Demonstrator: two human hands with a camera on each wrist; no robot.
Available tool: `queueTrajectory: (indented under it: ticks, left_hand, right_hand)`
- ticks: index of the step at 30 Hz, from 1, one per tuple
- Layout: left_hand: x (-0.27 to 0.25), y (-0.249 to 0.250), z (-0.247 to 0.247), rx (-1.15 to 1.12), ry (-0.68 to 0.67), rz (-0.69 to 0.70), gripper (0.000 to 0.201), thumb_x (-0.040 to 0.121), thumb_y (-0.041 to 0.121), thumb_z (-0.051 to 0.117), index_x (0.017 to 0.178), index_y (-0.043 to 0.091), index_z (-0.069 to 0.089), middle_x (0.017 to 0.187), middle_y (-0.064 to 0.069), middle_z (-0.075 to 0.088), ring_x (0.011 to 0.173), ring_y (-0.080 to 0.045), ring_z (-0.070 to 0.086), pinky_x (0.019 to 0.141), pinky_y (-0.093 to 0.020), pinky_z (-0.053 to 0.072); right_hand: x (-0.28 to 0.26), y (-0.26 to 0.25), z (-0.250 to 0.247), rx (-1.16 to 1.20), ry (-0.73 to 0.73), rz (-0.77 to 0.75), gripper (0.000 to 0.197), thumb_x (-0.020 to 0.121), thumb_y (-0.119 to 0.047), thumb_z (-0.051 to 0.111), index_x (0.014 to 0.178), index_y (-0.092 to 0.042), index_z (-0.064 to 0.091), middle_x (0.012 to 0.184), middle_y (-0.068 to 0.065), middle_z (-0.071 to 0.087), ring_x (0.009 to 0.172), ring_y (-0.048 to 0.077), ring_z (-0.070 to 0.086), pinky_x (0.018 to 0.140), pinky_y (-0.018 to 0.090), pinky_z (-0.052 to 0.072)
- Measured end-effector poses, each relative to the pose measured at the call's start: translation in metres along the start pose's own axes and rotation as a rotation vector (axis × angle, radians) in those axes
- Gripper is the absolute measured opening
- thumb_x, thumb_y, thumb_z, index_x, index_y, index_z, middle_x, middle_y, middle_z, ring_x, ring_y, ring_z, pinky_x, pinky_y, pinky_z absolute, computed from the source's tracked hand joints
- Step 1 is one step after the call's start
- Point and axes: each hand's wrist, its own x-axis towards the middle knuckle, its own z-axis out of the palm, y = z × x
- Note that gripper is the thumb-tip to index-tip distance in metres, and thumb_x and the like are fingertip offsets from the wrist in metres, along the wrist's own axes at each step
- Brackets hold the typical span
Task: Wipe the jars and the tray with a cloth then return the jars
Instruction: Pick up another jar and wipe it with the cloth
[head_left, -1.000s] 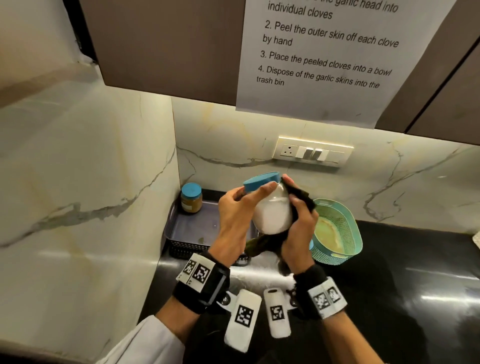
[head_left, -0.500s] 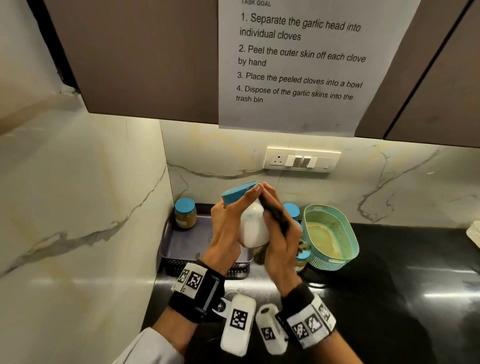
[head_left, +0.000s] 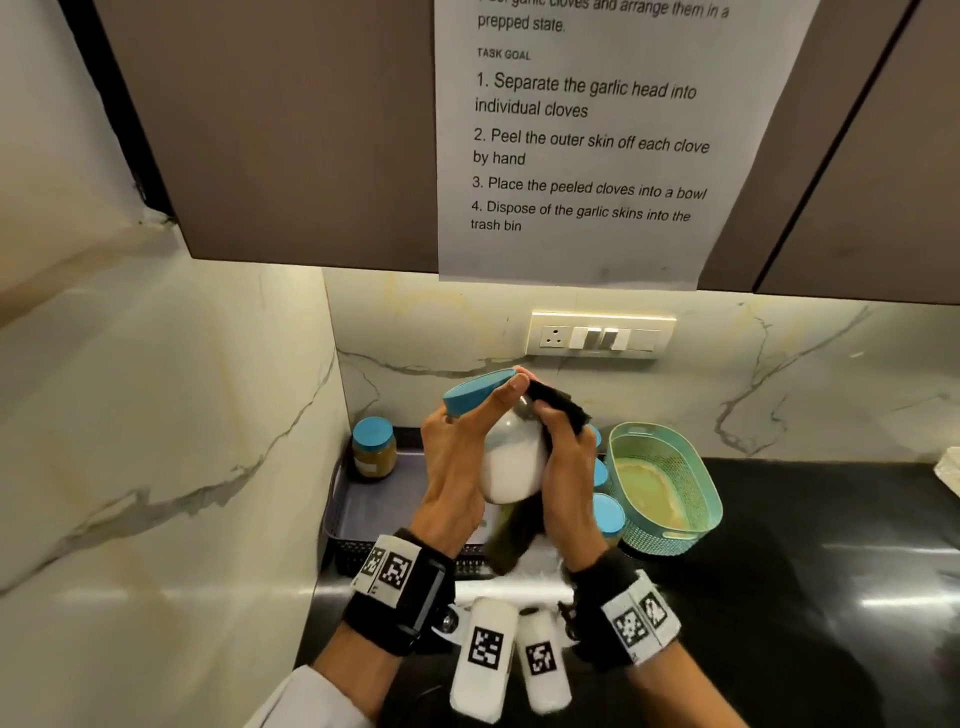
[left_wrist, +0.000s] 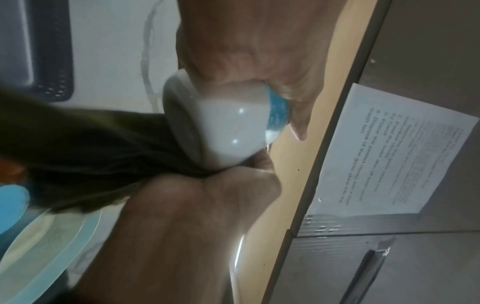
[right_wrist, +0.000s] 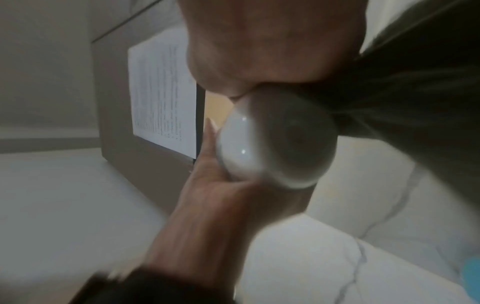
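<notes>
A glass jar (head_left: 511, 465) of white powder with a blue lid (head_left: 475, 392) is held tilted in the air above the tray. My left hand (head_left: 462, 457) grips it at the lid and shoulder. My right hand (head_left: 563, 467) holds a dark cloth (head_left: 558, 402) against the jar's right side; the cloth's tail (head_left: 511, 535) hangs below. The left wrist view shows the jar (left_wrist: 228, 127) between both hands, and the right wrist view shows its base (right_wrist: 280, 150). A dark tray (head_left: 374, 512) lies in the corner with a brown-filled jar (head_left: 374, 449) on it.
Blue-lidded jars (head_left: 608, 514) stand on the black counter between the tray and a teal perforated basket (head_left: 670, 488). Marble walls close the corner at left and behind. A cabinet with a taped paper sheet (head_left: 587, 140) hangs overhead. A switch plate (head_left: 600, 336) sits on the back wall.
My right hand slid the cloth over the jar's side, inward and then back to the right and up near the lid. The camera tilted upward. My left hand kept its grip.
</notes>
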Motion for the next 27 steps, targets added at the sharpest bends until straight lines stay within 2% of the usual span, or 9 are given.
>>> queueTrajectory:
  ticks: [2, 5, 8, 12, 16, 19, 22, 25, 27]
  left_hand:
    - [0.005, 0.005, 0.001, -0.018, -0.030, -0.048, 0.069, 0.058, 0.047, 0.096, 0.111, 0.009, 0.072, 0.100, -0.013, 0.079, 0.084, -0.029, 0.077, 0.078, -0.047, 0.066]
    - [0.010, 0.009, -0.001, -0.010, 0.013, -0.068, 0.099, 0.045, 0.062, 0.097, 0.120, 0.003, 0.070, 0.109, -0.021, 0.075, 0.093, -0.032, 0.074, 0.091, -0.051, 0.063]
    - [0.005, 0.008, 0.001, -0.035, 0.032, -0.046, 0.102, 0.048, 0.061, 0.098, 0.125, 0.002, 0.068, 0.110, -0.018, 0.076, 0.096, -0.031, 0.075, 0.079, -0.042, 0.065]
    - [-0.003, 0.005, 0.007, -0.025, 0.008, -0.015, 0.081, 0.049, 0.054, 0.091, 0.115, 0.013, 0.070, 0.103, -0.012, 0.078, 0.083, -0.023, 0.077, 0.063, -0.033, 0.063]
    - [-0.002, 0.013, 0.007, -0.049, -0.027, -0.087, 0.101, 0.044, 0.064, 0.097, 0.121, 0.005, 0.070, 0.110, -0.022, 0.076, 0.090, -0.030, 0.075, 0.080, -0.044, 0.065]
    - [-0.006, 0.016, 0.010, -0.017, 0.036, -0.077, 0.097, 0.046, 0.065, 0.095, 0.118, 0.004, 0.070, 0.111, -0.022, 0.075, 0.094, -0.031, 0.076, 0.086, -0.046, 0.065]
    - [-0.018, 0.011, 0.011, -0.020, -0.015, -0.057, 0.084, 0.061, 0.055, 0.094, 0.126, 0.010, 0.065, 0.116, -0.016, 0.075, 0.102, -0.032, 0.076, 0.079, -0.041, 0.065]
    - [-0.023, 0.010, 0.011, 0.095, -0.067, 0.035, 0.090, 0.054, 0.056, 0.095, 0.128, 0.015, 0.064, 0.118, -0.005, 0.076, 0.107, -0.024, 0.075, 0.080, -0.032, 0.062]
    - [-0.023, 0.013, 0.015, 0.167, -0.095, 0.091, 0.091, 0.049, 0.057, 0.099, 0.124, 0.017, 0.066, 0.115, 0.000, 0.076, 0.101, -0.015, 0.075, 0.075, -0.020, 0.059]
  right_hand:
    - [-0.017, -0.001, 0.006, 0.022, -0.032, -0.092, 0.034, 0.097, -0.032, 0.057, 0.124, -0.021, 0.074, 0.117, -0.002, 0.078, 0.105, 0.013, 0.073, 0.080, 0.035, 0.059]
    - [-0.035, 0.013, 0.003, -0.188, -0.147, -0.409, 0.042, 0.101, -0.025, 0.054, 0.143, -0.023, 0.060, 0.155, 0.000, 0.054, 0.151, 0.021, 0.041, 0.120, 0.035, 0.040]
    - [-0.017, 0.017, -0.003, -0.244, -0.207, -0.447, 0.039, 0.102, -0.019, 0.054, 0.140, -0.015, 0.062, 0.153, 0.004, 0.057, 0.149, 0.024, 0.044, 0.121, 0.046, 0.038]
    - [-0.003, -0.004, 0.001, -0.010, 0.006, -0.094, 0.030, 0.095, -0.035, 0.063, 0.116, -0.020, 0.078, 0.108, -0.003, 0.079, 0.098, 0.014, 0.072, 0.081, 0.036, 0.056]
    - [-0.032, 0.002, 0.004, -0.285, -0.092, -0.485, 0.039, 0.104, -0.018, 0.053, 0.142, -0.008, 0.061, 0.155, 0.000, 0.054, 0.151, 0.019, 0.041, 0.120, 0.034, 0.039]
    - [-0.031, 0.019, 0.000, -0.463, -0.108, -0.674, 0.042, 0.105, -0.024, 0.051, 0.140, -0.002, 0.060, 0.155, 0.009, 0.053, 0.152, 0.030, 0.038, 0.123, 0.046, 0.034]
    - [-0.016, 0.010, -0.004, -0.162, 0.021, -0.510, 0.035, 0.103, -0.013, 0.048, 0.131, -0.012, 0.069, 0.143, 0.007, 0.065, 0.138, 0.027, 0.056, 0.111, 0.047, 0.048]
    - [0.002, -0.006, -0.013, 0.200, 0.224, -0.095, 0.032, 0.092, -0.020, 0.053, 0.104, -0.021, 0.083, 0.106, 0.009, 0.078, 0.099, 0.027, 0.068, 0.080, 0.040, 0.054]
    - [0.007, -0.010, -0.015, 0.260, 0.224, 0.068, 0.033, 0.085, -0.024, 0.056, 0.105, -0.014, 0.081, 0.108, 0.016, 0.076, 0.098, 0.034, 0.066, 0.084, 0.045, 0.051]
